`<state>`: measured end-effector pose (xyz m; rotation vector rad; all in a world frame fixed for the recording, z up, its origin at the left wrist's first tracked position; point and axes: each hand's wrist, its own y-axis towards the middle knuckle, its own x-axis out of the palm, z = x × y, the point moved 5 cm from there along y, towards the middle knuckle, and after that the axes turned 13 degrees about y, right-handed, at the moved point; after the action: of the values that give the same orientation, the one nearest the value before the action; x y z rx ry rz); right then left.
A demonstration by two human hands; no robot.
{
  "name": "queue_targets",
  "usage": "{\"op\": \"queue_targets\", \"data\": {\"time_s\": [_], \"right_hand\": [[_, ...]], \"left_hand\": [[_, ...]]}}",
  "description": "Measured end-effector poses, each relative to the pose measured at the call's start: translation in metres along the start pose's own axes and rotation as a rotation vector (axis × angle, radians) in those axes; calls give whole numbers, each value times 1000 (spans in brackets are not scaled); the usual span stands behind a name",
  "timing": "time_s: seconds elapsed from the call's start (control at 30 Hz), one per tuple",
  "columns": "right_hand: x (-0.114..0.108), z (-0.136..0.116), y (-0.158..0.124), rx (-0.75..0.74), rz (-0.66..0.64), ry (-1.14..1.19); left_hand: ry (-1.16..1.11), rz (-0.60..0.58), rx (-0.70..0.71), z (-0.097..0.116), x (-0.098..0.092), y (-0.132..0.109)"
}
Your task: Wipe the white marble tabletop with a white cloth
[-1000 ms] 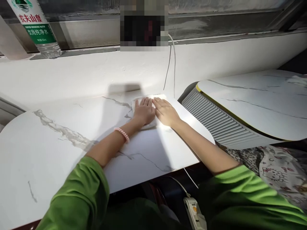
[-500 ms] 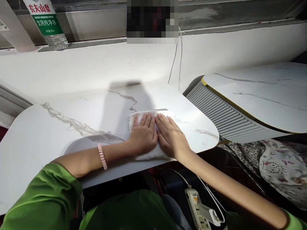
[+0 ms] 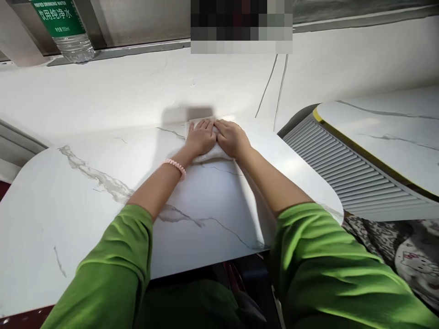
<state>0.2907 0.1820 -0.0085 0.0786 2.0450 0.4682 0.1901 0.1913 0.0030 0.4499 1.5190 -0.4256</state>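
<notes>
A folded white cloth [image 3: 216, 154] lies on the white marble-patterned tabletop [image 3: 103, 237], against its back edge by the wall. My left hand [image 3: 202, 137] presses flat on the cloth's left part, fingers stretched toward the wall. Beside it my right hand [image 3: 233, 138] lies on the cloth's right part, its thumb side touching the left hand. Both palms face down and cover most of the cloth. A pink coiled band [image 3: 176, 168] circles my left wrist.
A water bottle [image 3: 68, 32] stands on the window ledge at upper left. Two thin cables [image 3: 279, 91] hang down the wall. To the right is a second marble-patterned top [image 3: 394, 123] with a ribbed grey side [image 3: 329, 160]. Patterned fabric [image 3: 411, 256] lies below it.
Both hands have pushed the cloth away from me, from the middle of the tabletop to its back edge. My arms are now stretched forward.
</notes>
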Motion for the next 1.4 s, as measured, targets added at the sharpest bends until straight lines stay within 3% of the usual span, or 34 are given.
{"op": "queue_targets", "data": {"time_s": [0.2,0.4,0.53,0.8,0.9,1.0,1.1,1.4], "right_hand": [[2,3,12,15,-6,-25],[-1,-11,-10,-20,-34,-10],[-3,-39,-51,-76,-37,-12],[-13,-128,-176,-161,-42,-79],[-12,-149,-195,-169,-40,-90],[-8,-153,-189,-160,-48,-67],[-1,-147,-164,-158,-65,-25],[46,-122,-33,-143,-140,33]], "left_hand": [[8,15,-48,-5,-1,12],[26,4,-77,1,-1,-19],[25,40,-63,13,-3,-67],[27,68,37,34,-5,-204],[40,61,80,34,-6,-230],[32,30,56,27,-7,-231],[32,17,2,14,-8,-215],[65,50,-133,-66,-5,-124]]}}
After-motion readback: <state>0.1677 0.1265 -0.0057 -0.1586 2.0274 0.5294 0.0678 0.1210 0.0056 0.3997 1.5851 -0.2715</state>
